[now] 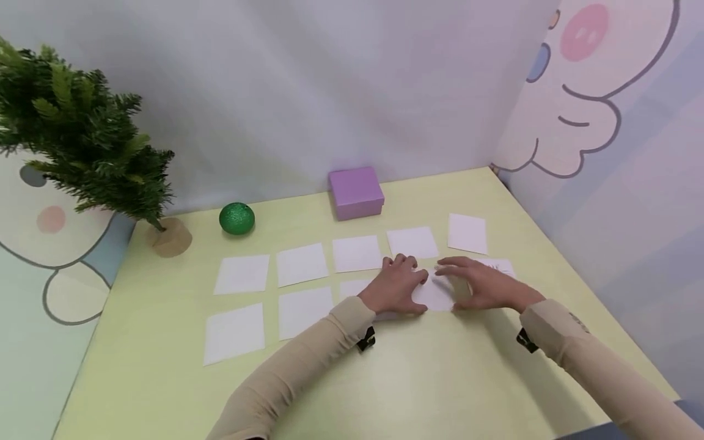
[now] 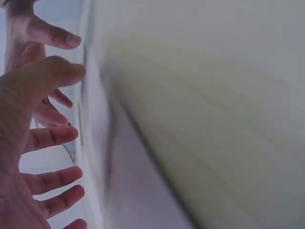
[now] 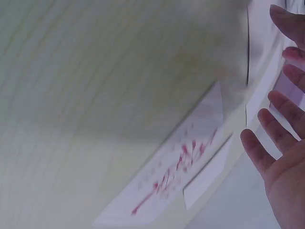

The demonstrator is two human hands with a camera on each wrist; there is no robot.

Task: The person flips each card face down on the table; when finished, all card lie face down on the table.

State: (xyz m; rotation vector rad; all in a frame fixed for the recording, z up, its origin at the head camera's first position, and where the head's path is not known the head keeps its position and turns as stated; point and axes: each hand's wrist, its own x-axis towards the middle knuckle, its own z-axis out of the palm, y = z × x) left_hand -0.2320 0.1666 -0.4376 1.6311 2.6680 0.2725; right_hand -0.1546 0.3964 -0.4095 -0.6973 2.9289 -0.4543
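Observation:
Both hands are at a white card (image 1: 434, 298) lying on the table in the front row. My left hand (image 1: 395, 287) is at the card's left side, fingers spread and bent slightly downward. Opposite it, my right hand (image 1: 484, 285) hovers at or touches the right side; contact is unclear. In the left wrist view the left hand (image 2: 28, 157) shows spread fingers with nothing gripped. The right wrist view shows the right hand (image 3: 286, 157) with fingers apart. A card with a red branch-like picture (image 3: 176, 167) lies beside the right hand, partly hidden by it in the head view.
Other white cards (image 1: 242, 274) lie in two rows, with one card (image 1: 467, 233) at the right back. Behind them stand a purple box (image 1: 356, 194), a glittery green ball (image 1: 237, 219) and a small artificial tree (image 1: 99, 134) on a wooden base. Walls border the table.

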